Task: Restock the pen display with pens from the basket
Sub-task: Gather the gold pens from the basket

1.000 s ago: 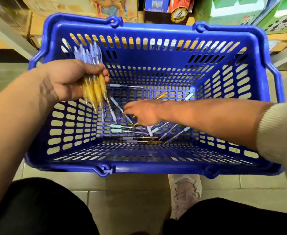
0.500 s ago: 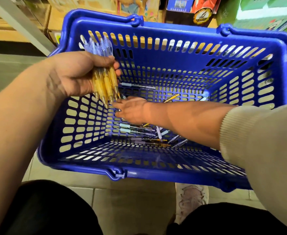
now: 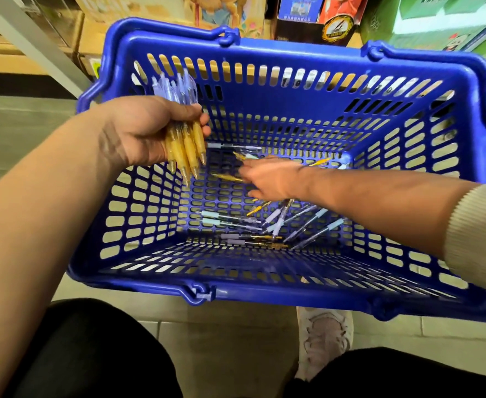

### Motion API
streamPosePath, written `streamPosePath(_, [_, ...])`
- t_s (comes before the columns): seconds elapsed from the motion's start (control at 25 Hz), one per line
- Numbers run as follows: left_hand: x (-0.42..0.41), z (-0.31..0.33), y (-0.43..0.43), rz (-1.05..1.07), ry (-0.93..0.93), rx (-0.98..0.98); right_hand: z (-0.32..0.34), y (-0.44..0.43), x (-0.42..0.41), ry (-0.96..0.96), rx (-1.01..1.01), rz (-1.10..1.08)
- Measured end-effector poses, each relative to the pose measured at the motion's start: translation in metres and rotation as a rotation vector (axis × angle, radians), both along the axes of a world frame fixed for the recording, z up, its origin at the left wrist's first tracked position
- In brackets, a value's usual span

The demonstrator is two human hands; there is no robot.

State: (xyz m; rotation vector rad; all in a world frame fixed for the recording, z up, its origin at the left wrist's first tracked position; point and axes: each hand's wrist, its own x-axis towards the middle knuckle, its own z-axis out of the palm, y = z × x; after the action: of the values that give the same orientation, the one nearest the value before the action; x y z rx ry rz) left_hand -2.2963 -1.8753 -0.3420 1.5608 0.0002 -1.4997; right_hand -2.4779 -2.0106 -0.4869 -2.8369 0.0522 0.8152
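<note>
A blue plastic basket (image 3: 293,291) stands on the floor in front of me. My left hand (image 3: 147,130) grips a bunch of yellow-barrelled pens (image 3: 185,150) with pale purple caps over the basket's left side. My right hand (image 3: 270,179) reaches down to the basket's bottom, and its fingertips pinch a single yellow pen (image 3: 226,177) that sticks out to the left. Several loose pens (image 3: 236,222), with purple, light blue and yellow grips, lie scattered on the basket's bottom under and in front of my right hand. The pen display is not in view.
Boxed goods stand on a low shelf behind the basket: a green carton (image 3: 437,21) at the right and a dark box (image 3: 316,18) in the middle. A grey shelf post (image 3: 32,41) slants at the far left. My shoe (image 3: 325,337) rests on the tiled floor.
My right hand has moved from beside the bunch in my left hand back down to the basket's bottom and has taken a yellow pen. My left hand keeps its bunch.
</note>
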Motion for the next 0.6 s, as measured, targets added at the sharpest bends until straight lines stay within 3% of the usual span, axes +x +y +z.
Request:
streamPosePath(0.2, [-0.008,-0.004,0.003,0.014,-0.039,0.051,-0.014,0.014,0.000,-0.007,-0.084,-0.171])
streamPosePath(0.28, [-0.008,-0.004,0.003,0.023,-0.033,0.045,-0.008,0.008,-0.002,-0.044,-0.011,-0.187])
streamPosePath(0.36, [-0.009,-0.004,0.002,-0.003,-0.026,0.041,0.007,-0.004,0.000,-0.089,0.173,-0.273])
streamPosePath(0.48, [-0.012,-0.009,-0.001,-0.058,-0.041,0.052,0.039,-0.022,0.002,-0.140,0.535,-0.576])
streamPosePath(0.6, [-0.018,-0.014,-0.004,-0.102,-0.028,0.071,0.058,-0.029,-0.001,-0.255,1.054,-0.938])
